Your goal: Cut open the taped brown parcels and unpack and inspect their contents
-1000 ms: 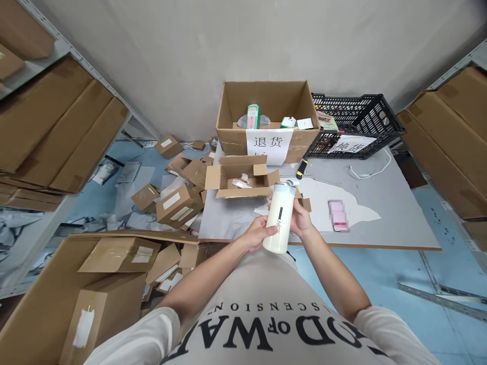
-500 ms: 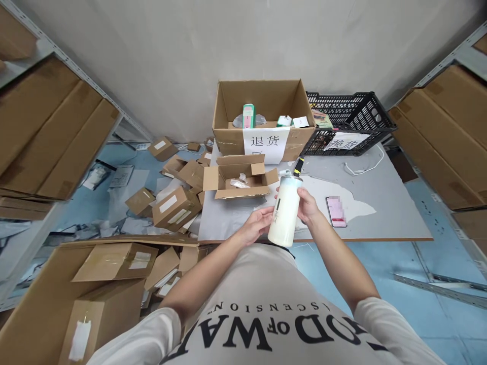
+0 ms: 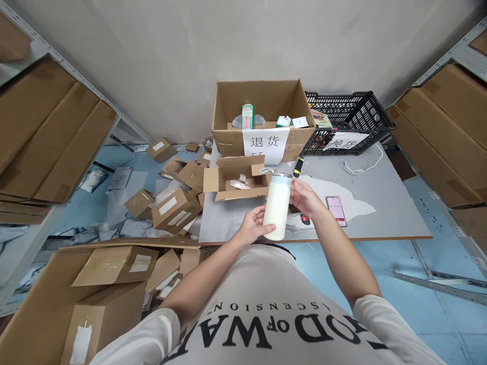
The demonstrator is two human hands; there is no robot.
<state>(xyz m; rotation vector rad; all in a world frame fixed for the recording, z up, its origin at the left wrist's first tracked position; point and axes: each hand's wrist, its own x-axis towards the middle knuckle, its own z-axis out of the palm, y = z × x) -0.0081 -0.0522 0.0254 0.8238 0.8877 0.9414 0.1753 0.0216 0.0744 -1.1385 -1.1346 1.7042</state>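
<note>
A cream-white bottle [image 3: 277,208] with a pale blue top band stands almost upright in front of me, just over the table's front edge. A light strap loops out from its top on the left. My left hand [image 3: 255,225] is closed around its lower part, thumb across the front. On the upper right side, my right hand [image 3: 306,197] grips it near the band; some of its fingertips are hidden behind the bottle. Left of the bottle sits an open small carton [image 3: 243,192] with crumpled clear plastic [image 3: 239,182] inside.
A large carton [image 3: 232,142] with a paper sign holds several small boxes. Beside it is a black crate [image 3: 355,114]. A box cutter [image 3: 299,167] and a phone [image 3: 336,211] lie on the grey table [image 3: 395,213]. Cardboard boxes [image 3: 177,209] crowd the left floor.
The bottle has turned about its length, so its dark printed lettering no longer shows, and shifted slightly left. My left hand has come around its base, and the right hand has moved up a little.
</note>
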